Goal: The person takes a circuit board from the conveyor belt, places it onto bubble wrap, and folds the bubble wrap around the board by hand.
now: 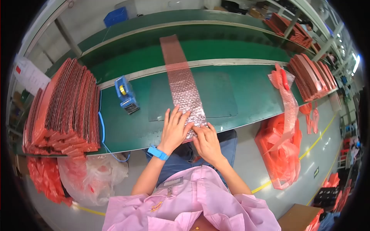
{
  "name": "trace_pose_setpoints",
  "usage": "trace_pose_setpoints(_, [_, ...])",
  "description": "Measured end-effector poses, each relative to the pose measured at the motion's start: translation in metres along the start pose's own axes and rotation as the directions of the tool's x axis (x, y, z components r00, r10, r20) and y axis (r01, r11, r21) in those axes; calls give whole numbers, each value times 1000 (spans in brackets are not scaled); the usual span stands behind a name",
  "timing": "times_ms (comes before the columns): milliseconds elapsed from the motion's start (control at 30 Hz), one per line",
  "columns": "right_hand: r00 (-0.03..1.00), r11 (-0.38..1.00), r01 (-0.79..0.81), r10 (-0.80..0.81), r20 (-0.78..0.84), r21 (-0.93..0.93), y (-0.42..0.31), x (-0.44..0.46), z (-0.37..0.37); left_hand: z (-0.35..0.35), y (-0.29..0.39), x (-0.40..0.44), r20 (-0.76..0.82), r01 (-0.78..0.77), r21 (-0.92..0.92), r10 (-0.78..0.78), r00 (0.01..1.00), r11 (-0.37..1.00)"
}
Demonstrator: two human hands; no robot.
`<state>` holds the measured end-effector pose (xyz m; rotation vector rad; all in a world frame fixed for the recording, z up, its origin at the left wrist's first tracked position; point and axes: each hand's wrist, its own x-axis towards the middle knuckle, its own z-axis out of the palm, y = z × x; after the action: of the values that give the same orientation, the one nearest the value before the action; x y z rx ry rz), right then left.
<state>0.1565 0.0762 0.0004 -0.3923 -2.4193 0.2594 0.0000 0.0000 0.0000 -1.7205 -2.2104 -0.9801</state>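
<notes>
A long strip of pinkish, silvery bubble material [184, 86] lies across the green bench, running from the near edge up over the metal rail to the back. My left hand [175, 130] rests on its near end with the fingers spread flat; a blue band is on that wrist. Beside it, my right hand [207, 142] touches the strip's near right corner, fingers stretched out and slightly bent. The two thumbs almost meet. Under the strip is a clear sheet [219, 96] on the bench.
A blue tape dispenser [126, 94] stands left of the strip. Tall stacks of red folded pieces [65, 111] fill the left end, with more stacks [310, 77] at the right. Red bubble wrap [287, 104] hangs over the right front edge. A blue cord [102, 127] runs at left.
</notes>
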Motion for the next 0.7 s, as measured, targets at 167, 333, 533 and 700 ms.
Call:
trace_pose_setpoints(167, [999, 994, -38, 37, 9, 103, -7, 1, -3, -6, -7, -2, -21, -24, 65, 25, 999, 998])
trace_pose_setpoints(333, [993, 997, -67, 70, -94, 33, -8, -8, 5, -2, -5, -2, -5, -39, 28, 40, 999, 999])
trace_pose_setpoints(533, [993, 998, -23, 29, -112, 51, -5, -11, 8, -2, -1, -5, -16, -24, 83, 25, 1000, 996])
trace_pose_setpoints(700, [993, 999, -18, 23, -117, 47, -6, -11, 8, -2, -5, -5, -27, -28, 90, 30, 999, 996])
